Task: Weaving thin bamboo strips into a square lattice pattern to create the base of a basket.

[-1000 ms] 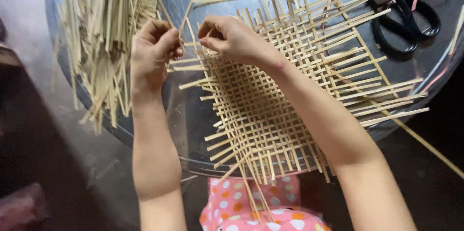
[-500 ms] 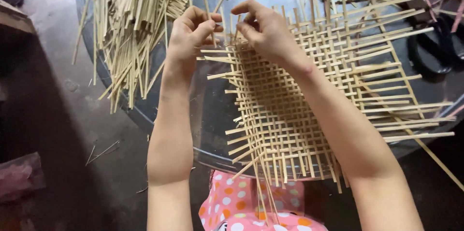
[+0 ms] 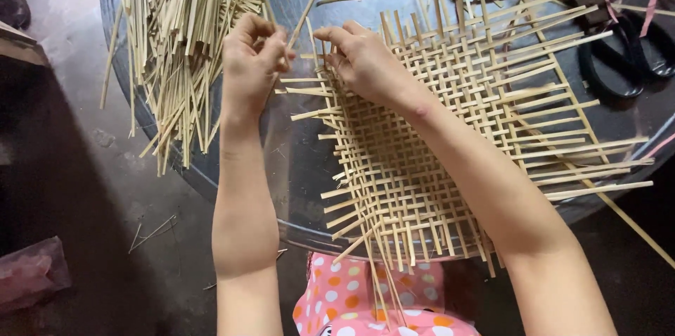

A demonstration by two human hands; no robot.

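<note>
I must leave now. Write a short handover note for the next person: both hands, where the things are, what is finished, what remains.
Left hand: pinching a thin pale bamboo strip at the mat's far left corner.
Right hand: fingers pressing on the flat woven mat of pale bamboo strips, which lies on the round grey metal tabletop.
Loose pile of bamboo strips: left of the mat.
Done: the mat's middle is woven.
Left: strip ends stick out loose on all sides.

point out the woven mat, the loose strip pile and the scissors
woven mat [image 3: 450, 139], head view, on its woven middle
loose strip pile [image 3: 183, 34], head view, in the thick of the pile
scissors [image 3: 612, 72], head view, on a black handle loop
</note>
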